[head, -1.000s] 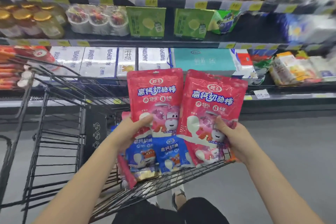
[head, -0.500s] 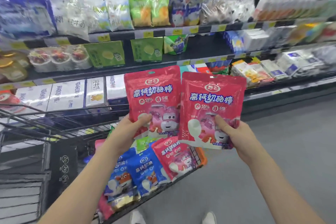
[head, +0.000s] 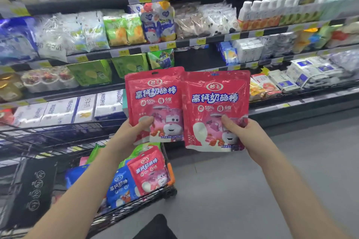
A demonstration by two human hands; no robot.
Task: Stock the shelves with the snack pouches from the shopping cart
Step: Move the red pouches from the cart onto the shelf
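Holding up two red ones, left held pouch [head: 155, 99] and right held pouch [head: 215, 103]; lying in the near-left cart [head: 136, 203], a third red pouch [head: 149, 169] and at least two blue pouches [head: 118, 186].

The left hand [head: 132, 136] and the right hand [head: 242, 134] show only thumbs and palms; their other fingers are hidden behind the pouches they grip. The right-hand pouch [head: 215, 103] covers the near edge of the left-hand pouch [head: 153, 99]. Below the left hand, the forearm hides part of the cart pouches [head: 149, 170], and the shopping cart [head: 147, 198] runs off the left and bottom edges. Above and right of the hands the shelves [head: 215, 39] are blurred, their price tags [head: 153, 47] unreadable.
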